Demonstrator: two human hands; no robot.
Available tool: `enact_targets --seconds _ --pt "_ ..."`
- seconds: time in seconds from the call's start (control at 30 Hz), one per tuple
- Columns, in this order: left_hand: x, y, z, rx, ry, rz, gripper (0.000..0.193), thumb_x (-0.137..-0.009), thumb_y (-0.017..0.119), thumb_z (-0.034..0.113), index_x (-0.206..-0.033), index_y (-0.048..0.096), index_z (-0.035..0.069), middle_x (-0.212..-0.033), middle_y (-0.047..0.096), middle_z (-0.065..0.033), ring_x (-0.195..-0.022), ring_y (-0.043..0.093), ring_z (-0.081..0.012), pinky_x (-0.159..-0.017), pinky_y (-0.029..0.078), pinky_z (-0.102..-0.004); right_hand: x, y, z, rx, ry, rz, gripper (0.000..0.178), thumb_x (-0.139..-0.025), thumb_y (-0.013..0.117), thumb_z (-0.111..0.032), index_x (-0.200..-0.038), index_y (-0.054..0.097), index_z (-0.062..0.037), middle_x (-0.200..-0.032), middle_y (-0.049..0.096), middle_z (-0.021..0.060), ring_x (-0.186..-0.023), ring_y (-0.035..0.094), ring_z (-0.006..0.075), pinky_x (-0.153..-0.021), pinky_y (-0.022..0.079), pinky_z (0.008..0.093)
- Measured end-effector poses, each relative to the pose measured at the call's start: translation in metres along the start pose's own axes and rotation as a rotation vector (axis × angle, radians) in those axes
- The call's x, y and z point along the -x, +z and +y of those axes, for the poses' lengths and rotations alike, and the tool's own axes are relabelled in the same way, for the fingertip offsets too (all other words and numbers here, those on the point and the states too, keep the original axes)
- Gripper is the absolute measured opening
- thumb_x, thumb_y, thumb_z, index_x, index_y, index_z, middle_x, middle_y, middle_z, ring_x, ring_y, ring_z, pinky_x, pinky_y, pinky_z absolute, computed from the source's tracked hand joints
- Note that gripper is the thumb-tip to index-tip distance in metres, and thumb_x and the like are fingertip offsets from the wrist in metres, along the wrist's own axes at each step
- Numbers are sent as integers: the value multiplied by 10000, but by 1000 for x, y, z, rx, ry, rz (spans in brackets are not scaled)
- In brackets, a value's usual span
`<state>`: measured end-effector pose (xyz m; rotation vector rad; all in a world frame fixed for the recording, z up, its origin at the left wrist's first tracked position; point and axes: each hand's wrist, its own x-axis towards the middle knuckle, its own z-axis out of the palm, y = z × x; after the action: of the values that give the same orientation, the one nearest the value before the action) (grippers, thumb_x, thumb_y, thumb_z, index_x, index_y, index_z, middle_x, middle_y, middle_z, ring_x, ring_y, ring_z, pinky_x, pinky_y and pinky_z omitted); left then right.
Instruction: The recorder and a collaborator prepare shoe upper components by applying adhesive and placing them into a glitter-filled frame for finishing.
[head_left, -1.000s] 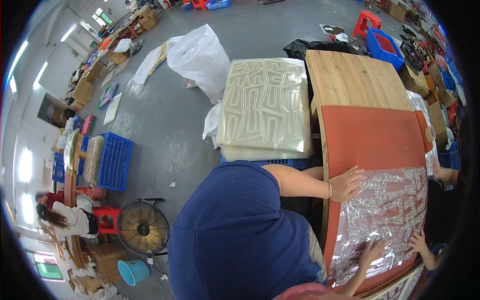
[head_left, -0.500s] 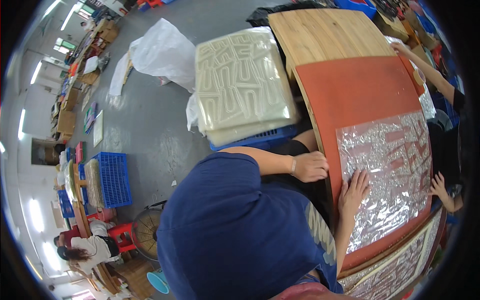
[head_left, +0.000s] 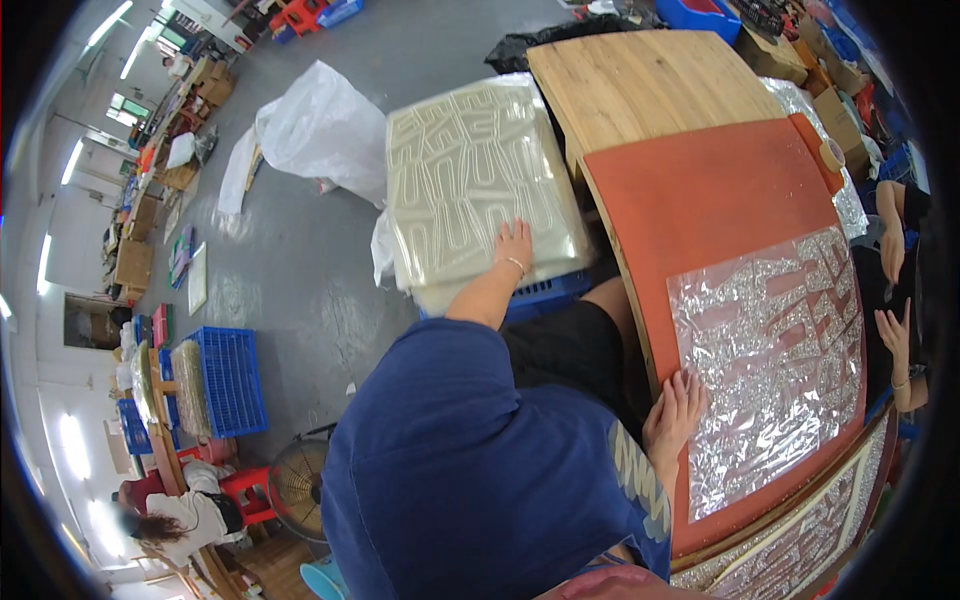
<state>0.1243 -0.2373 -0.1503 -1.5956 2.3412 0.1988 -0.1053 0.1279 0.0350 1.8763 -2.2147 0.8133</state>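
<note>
My left hand [head_left: 515,243] lies with fingers extended on the near edge of a stack of clear plastic sheets [head_left: 440,190] marked with raised letter-like outlines. A blue crate [head_left: 548,292] sits under that stack. On the red mat [head_left: 700,190] rests my right hand [head_left: 675,412], its fingers flat beside the left edge of a transparent sheet [head_left: 765,370]. Silvery, glittering material forms shapes on this sheet, which lies flat. Neither hand visibly holds anything.
The mat covers part of a wooden table [head_left: 650,75]. Across it, a co-worker's hands [head_left: 895,335] are raised. A tape roll [head_left: 832,154] lies at the far right edge. A framed glittery panel [head_left: 800,540] stands near; a fan [head_left: 300,485] is on the left.
My left hand has moved left from the table edge onto the plastic stack. My right hand has slid slightly left off the glittery sheet. The co-worker's far hand has left the mat's edge.
</note>
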Motion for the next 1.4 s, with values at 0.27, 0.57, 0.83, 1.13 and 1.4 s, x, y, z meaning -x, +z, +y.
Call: enact_targets --seconds 0.27,0.57,0.83,1.13,1.4 --pt "3 -51 -12 -161 290 -234 946 -773 690 483 -1430 235 -23 -1496 208 -267 -1390 250 -361 -1106 256 -487 5 -2 -3 -23 11 57 301 -787 558 58 -1085 588 29 -1146 603 158 -1173 505 380 -1028 353 541" --pt "1 -51 -13 91 248 -87 323 -800 605 125 -1079 579 -36 -1163 556 -289 -1010 602 -400 -871 494 -445 12 -4 -2 -149 -32 125 282 -779 573 53 -1057 597 6 -1099 623 139 -1123 543 354 -983 396 505" --pt "-15 -47 -32 99 197 100 156 -788 603 80 -893 660 -21 -937 656 -245 -897 645 -382 -788 528 -433 12 -2 -9 -189 41 118 212 -767 606 33 -976 631 13 -995 640 138 -1042 581 331 -929 439 461" --pt "14 -81 -44 171 243 56 480 -836 623 468 -825 641 -12 -824 639 -252 -815 619 -411 -762 491 -468 10 -2 -10 -200 56 130 224 -758 610 41 -979 631 9 -985 639 134 -1011 589 325 -906 448 446" --pt "26 -83 -43 201 326 -18 605 -991 271 475 -933 669 22 -932 649 -242 -890 610 -392 -834 471 -466 8 -6 -9 -196 74 117 219 -765 612 37 -981 628 5 -985 639 133 -1014 587 322 -898 448 447"
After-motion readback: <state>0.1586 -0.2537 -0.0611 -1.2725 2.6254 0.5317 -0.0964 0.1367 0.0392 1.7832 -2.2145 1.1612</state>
